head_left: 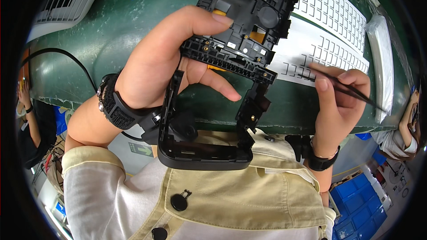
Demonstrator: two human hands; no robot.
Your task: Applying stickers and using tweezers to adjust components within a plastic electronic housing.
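My left hand (153,60) grips a black plastic housing (244,31), thumb across its inner face and fingers behind it. The housing has a panel crowded with ribs, small brass-coloured inserts and yellow patches; its lower end is an open rectangular frame pointing toward my body. At the right, my right hand (340,102) is closed on dark tweezers (353,92), their tip end blurred over a white sheet (284,49). That sheet carries black L-shaped and U-shaped strips, with bare spots among them. A second white sheet (304,8) beyond it bears rows of similar strips.
The green-topped table (106,31) has a grey slatted appliance part (73,0) at far left and a black cable (66,52). A long plastic-wrapped white pack (381,66) lies at right. Blue bins (360,200) stand below right. Other people sit at both sides.
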